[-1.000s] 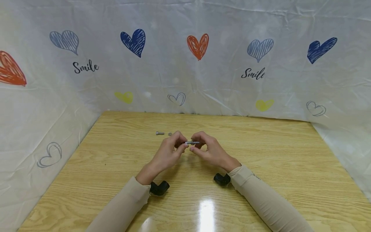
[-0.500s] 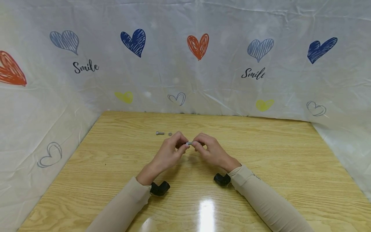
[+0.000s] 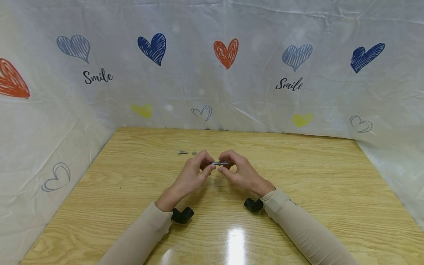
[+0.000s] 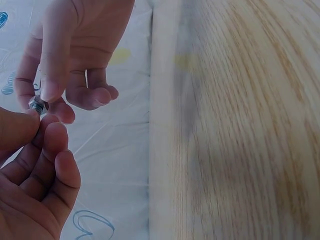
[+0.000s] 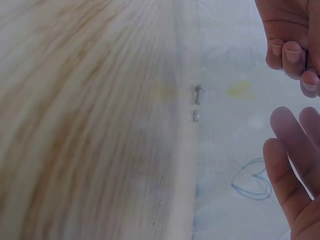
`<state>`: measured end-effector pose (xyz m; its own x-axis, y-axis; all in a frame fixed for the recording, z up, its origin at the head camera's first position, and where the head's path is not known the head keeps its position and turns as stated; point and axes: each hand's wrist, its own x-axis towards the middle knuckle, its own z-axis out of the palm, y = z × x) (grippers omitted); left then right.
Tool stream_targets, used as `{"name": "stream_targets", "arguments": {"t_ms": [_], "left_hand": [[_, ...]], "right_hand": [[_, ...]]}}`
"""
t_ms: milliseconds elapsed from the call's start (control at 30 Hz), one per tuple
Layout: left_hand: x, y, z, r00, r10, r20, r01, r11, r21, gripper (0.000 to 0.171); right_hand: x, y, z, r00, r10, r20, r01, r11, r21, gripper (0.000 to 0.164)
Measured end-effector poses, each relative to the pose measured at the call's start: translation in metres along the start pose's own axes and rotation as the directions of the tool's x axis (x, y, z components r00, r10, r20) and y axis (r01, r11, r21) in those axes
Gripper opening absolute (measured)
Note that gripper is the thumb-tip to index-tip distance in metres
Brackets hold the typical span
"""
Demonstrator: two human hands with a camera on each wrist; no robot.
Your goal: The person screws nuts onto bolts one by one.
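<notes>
Between both hands a small silver bolt (image 3: pixel 216 163) lies level over the table, with a nut (image 4: pixel 36 101) on its thread. My left hand (image 3: pixel 190 175) pinches the bolt's left end between thumb and fingertips, which hide the head. Around the nut and the bolt's right end is my right hand (image 3: pixel 241 173); its thumb stands a little below the bolt, its fingers curve behind it. In the left wrist view, the right thumb (image 4: pixel 51 85) is right beside the nut. Most of the bolt's grip area is hidden in the right wrist view.
A second bolt (image 3: pixel 183 152) and a loose nut (image 3: pixel 194 153) lie on the wooden table (image 3: pixel 298 176), just beyond the left hand. A white cloth (image 3: pixel 251 92) printed with hearts encloses the back and sides. A black wrist piece (image 3: pixel 183 215) sits under each sleeve.
Half a second ago the right thumb and fingertips covered the nut and bolt end. They have since parted, showing both, much as one second ago. The left hand holds still.
</notes>
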<state>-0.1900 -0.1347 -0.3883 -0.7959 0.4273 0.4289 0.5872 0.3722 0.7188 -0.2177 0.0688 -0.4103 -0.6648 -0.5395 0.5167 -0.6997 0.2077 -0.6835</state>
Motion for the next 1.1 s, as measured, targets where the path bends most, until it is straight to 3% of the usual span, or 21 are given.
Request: {"name": "stream_targets", "arguments": {"t_ms": [367, 633, 767, 867, 1100], "left_hand": [[-0.0002, 0.001, 0.0002, 1.0, -0.005, -0.003, 0.005, 1.0, 0.001, 0.004], [0.0002, 0.0017, 0.0, 1.0, -0.001, 0.007, 0.001, 1.0, -0.002, 0.004], [-0.0002, 0.0015, 0.0002, 1.0, -0.008, 0.004, 0.008, 1.0, -0.003, 0.004], [-0.0005, 0.0013, 0.0, 1.0, -0.006, 0.001, 0.006, 1.0, 0.004, 0.004], [-0.0004, 0.001, -0.0004, 1.0, -0.004, 0.001, 0.004, 1.0, 0.011, 0.004]], "right_hand": [[-0.0001, 0.0027, -0.0005, 0.999, -0.05, 0.01, 0.051, 0.998, -0.047, 0.009], [-0.0007, 0.0044, -0.0007, 0.999, -0.036, 0.022, 0.037, 0.995, -0.089, 0.02], [-0.0013, 0.0029, -0.0007, 1.0, 0.0, 0.018, 0.001, 0.998, -0.057, 0.016], [-0.0009, 0.0002, -0.0009, 1.0, 0.006, 0.011, -0.005, 1.0, -0.026, 0.022], [0.0003, -0.0014, -0.0008, 0.999, -0.051, -0.002, 0.051, 0.999, -0.012, 0.021]]}}
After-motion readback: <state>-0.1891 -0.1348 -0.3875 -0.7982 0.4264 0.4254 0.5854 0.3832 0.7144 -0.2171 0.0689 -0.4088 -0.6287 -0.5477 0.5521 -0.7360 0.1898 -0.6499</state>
